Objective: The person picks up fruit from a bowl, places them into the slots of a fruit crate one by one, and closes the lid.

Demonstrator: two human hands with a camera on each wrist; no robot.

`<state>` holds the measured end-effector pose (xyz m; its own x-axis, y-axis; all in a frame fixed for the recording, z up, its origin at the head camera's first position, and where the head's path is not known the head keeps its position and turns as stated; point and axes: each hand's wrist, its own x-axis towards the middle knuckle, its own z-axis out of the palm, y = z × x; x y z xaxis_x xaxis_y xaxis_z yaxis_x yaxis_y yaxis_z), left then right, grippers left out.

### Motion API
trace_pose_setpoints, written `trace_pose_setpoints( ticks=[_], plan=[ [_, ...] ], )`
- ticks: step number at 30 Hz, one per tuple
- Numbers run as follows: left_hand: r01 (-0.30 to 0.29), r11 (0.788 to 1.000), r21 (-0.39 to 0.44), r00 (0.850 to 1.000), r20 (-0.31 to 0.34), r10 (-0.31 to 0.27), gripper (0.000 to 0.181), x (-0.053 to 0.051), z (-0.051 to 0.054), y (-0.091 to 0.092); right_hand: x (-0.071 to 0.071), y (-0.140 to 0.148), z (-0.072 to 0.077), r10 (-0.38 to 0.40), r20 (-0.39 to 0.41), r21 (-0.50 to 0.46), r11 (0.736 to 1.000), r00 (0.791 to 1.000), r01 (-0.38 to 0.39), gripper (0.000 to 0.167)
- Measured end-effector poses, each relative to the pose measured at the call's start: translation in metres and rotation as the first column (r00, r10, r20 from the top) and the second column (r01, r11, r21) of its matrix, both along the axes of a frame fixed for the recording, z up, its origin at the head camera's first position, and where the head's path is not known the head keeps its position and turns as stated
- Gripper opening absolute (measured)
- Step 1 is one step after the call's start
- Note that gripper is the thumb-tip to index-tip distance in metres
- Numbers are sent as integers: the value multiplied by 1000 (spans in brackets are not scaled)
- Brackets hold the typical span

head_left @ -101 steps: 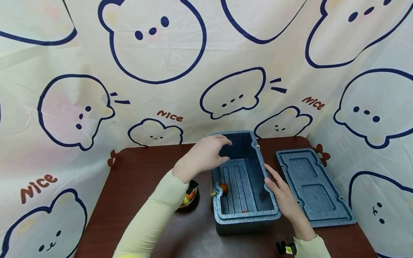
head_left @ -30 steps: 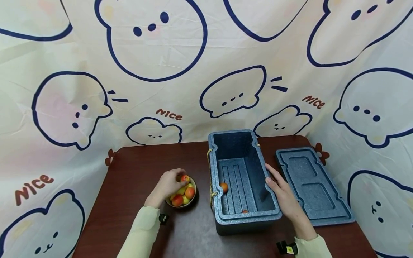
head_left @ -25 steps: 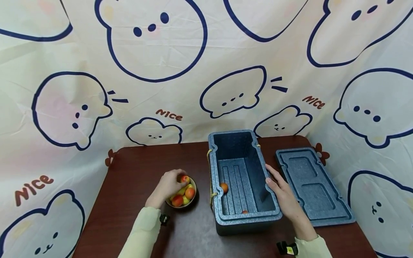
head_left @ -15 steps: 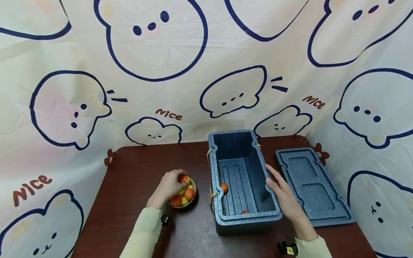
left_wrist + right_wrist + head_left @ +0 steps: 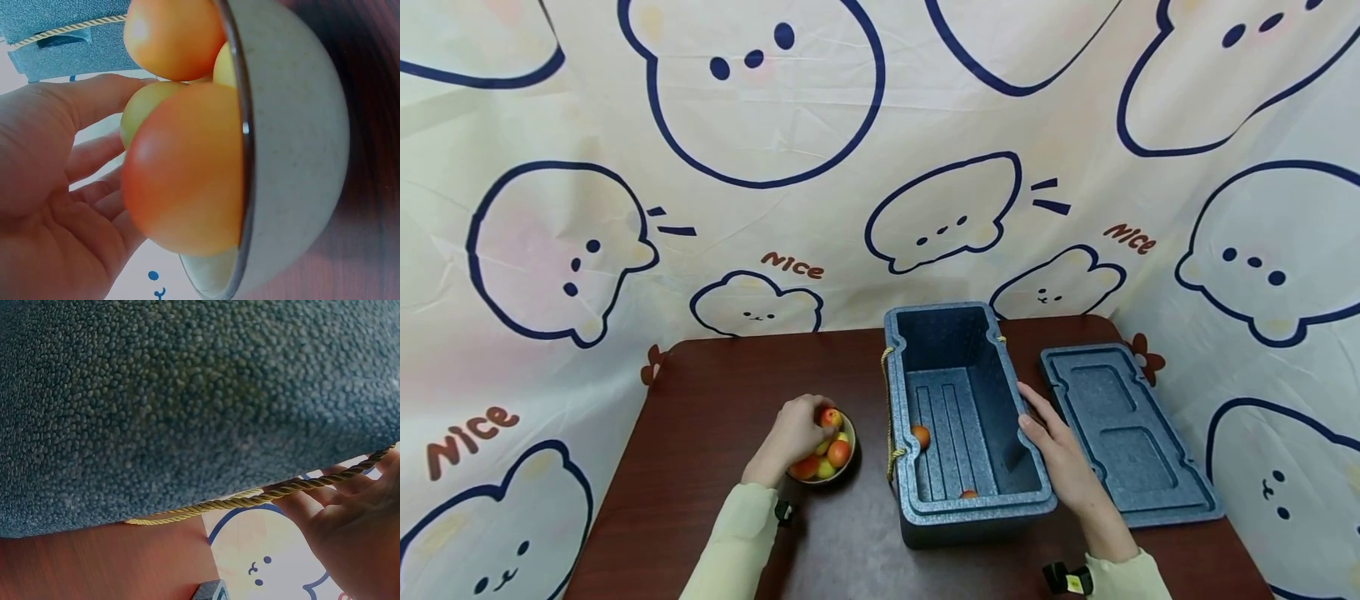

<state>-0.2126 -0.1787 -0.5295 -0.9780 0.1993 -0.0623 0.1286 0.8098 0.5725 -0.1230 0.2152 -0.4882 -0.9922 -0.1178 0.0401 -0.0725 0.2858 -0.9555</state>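
Observation:
The left hand (image 5: 793, 431) is over the far-left part of a bowl (image 5: 851, 472) of fruit, its fingers curved round a red-yellow fruit (image 5: 831, 417) at the bowl's far side. In the left wrist view its fingers pass behind a green fruit (image 5: 141, 112), and their tips are hidden. The right hand (image 5: 1067, 467) lies against the right side of an uncovered blue-grey box (image 5: 901, 483), fingers extended and thumb at the rim. In the right wrist view that hand (image 5: 356, 519) is beside the yellow rope (image 5: 300, 485). Inside the box are an orange fruit (image 5: 921, 436) and part of another.
A blue-grey lid (image 5: 1138, 442) lies on the brown table (image 5: 730, 375) to the right of the box. Behind the table hangs a cream cloth (image 5: 820, 225) with bear drawings. More fruits, orange (image 5: 838, 453) and red (image 5: 805, 467), fill the bowl's near part.
The left hand has moved from over the box to the bowl at left. Over the last second, the nearer fruits have shifted slightly left within the bowl. The right hand has stayed at the box.

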Motion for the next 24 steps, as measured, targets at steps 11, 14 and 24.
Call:
trace_pose_setpoints(
  ticks=[11, 14, 24],
  plan=[
    [9, 1000, 27, 1000, 8, -9, 33, 1, 2, 1, 0, 0, 1, 7, -1, -9, 1000, 1000, -7, 51],
    [16, 999, 30, 1000, 0, -16, 33, 2, 4, 1, -1, 0, 1, 9, -1, -12, 1000, 1000, -9, 51],
    [12, 999, 37, 1000, 5, -12, 33, 2, 10, 1, -1, 0, 0, 8, 6, -16, 1000, 1000, -7, 52]
  ],
)
